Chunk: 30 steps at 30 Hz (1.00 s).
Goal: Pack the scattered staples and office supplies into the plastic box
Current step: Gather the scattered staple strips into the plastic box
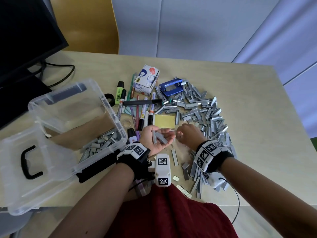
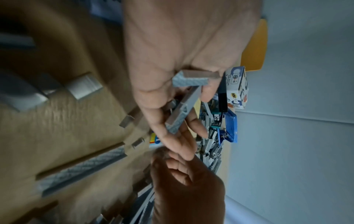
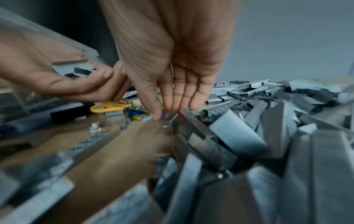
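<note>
While the plastic box (image 1: 72,117) is sitting open at the left of the table (image 1: 257,117), with a grey layer of staples already lying in its near corner, its lid (image 1: 34,169) is resting tipped back toward the person. Just beside the box's right wall, the left hand (image 1: 155,140) is lying palm up, its fingers loosely cupping a few staple strips (image 1: 159,137), which the left wrist view shows resting across the curled fingers. Behind that hand, pens and markers (image 1: 142,110), a yellow notepad (image 1: 164,121) and a small cardboard box (image 1: 146,80) are lying in a loose bunch, not yet packed. Further right, the right hand (image 1: 187,134) is reaching down palm first at the near edge of the big staple heap (image 1: 205,110); in the right wrist view its fingers are held straight and close together, with the thumb and fingertips (image 3: 172,104) touching a small piece of staples on the table, though whether they are actually pinching it cannot be told through the blur.

Judging by this, the person is gathering loose strips into the left palm, and most of the heap is still waiting. The next move seems to call for lifting that small piece into the cupped hand, then carrying the handful left over the box wall and tipping it in without letting strips slide off.
</note>
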Each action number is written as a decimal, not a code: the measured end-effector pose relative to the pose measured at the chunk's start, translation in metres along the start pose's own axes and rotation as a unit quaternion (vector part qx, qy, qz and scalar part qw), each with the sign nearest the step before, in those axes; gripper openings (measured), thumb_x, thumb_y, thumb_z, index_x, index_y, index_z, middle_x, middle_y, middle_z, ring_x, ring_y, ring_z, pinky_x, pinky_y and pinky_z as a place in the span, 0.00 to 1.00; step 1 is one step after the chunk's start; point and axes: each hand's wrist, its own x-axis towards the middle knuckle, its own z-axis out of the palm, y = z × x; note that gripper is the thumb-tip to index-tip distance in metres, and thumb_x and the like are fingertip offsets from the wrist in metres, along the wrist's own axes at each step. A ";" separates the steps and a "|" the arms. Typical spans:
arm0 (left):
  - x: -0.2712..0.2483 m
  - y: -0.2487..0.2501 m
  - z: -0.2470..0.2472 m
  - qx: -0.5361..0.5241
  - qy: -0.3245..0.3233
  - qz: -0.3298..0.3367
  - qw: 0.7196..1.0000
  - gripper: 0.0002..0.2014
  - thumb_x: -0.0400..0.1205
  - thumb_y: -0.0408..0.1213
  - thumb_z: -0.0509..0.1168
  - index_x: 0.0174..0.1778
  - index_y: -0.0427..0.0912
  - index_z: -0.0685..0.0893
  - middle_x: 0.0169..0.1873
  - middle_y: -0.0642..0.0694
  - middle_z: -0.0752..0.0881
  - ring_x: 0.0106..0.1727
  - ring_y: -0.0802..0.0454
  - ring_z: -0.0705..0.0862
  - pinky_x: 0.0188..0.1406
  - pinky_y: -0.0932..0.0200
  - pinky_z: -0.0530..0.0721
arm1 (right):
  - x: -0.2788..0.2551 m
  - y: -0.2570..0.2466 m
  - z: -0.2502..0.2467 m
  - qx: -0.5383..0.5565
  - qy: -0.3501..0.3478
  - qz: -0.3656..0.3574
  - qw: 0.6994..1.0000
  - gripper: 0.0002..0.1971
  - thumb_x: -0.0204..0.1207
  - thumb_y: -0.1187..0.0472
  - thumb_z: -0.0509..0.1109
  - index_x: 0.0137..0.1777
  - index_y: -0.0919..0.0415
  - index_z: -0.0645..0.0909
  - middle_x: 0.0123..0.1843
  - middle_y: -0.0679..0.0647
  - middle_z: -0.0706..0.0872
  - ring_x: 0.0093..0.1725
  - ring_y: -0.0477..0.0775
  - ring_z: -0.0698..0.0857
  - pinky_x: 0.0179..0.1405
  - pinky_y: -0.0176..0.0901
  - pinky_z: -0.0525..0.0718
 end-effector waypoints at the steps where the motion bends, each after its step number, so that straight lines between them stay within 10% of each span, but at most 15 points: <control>1: 0.000 0.000 0.000 0.006 -0.002 0.001 1.000 0.19 0.82 0.36 0.48 0.41 0.26 0.80 0.38 0.29 0.86 0.37 0.38 0.88 0.42 0.48 0.84 | 0.000 -0.002 0.001 -0.004 -0.001 -0.001 1.000 0.10 0.79 0.65 0.61 0.55 0.64 0.82 0.54 0.58 0.85 0.54 0.54 0.82 0.58 0.41 0.80; 17: 0.000 -0.007 0.002 0.010 0.080 0.010 0.997 0.11 0.83 0.35 0.54 0.40 0.32 0.75 0.36 0.35 0.82 0.40 0.41 0.82 0.50 0.44 0.81 | -0.013 -0.044 -0.022 0.164 0.043 -0.059 0.984 0.08 0.73 0.62 0.73 0.49 0.64 0.85 0.44 0.53 0.88 0.40 0.44 0.82 0.50 0.37 0.84; 23: -0.009 -0.006 0.010 0.083 0.097 0.019 0.992 0.11 0.82 0.32 0.55 0.34 0.37 0.75 0.32 0.42 0.80 0.35 0.49 0.78 0.37 0.56 0.78 | -0.018 -0.059 -0.024 0.117 0.028 -0.124 0.985 0.10 0.75 0.64 0.71 0.54 0.63 0.87 0.49 0.55 0.89 0.42 0.43 0.80 0.53 0.35 0.81; 26: -0.007 -0.003 0.004 0.057 0.075 0.005 0.996 0.13 0.82 0.34 0.56 0.32 0.35 0.76 0.20 0.43 0.82 0.23 0.50 0.81 0.26 0.63 0.80 | -0.015 -0.049 -0.027 0.160 0.064 -0.074 0.982 0.08 0.75 0.64 0.70 0.51 0.66 0.87 0.45 0.57 0.88 0.36 0.42 0.79 0.39 0.27 0.77; 30: 0.000 -0.004 -0.007 -0.003 0.074 -0.001 0.997 0.16 0.83 0.36 0.55 0.31 0.34 0.76 0.18 0.44 0.81 0.17 0.52 0.81 0.18 0.69 0.80 | -0.010 -0.024 -0.021 0.152 0.074 -0.002 0.986 0.08 0.75 0.68 0.67 0.48 0.67 0.87 0.44 0.59 0.89 0.39 0.48 0.82 0.46 0.37 0.80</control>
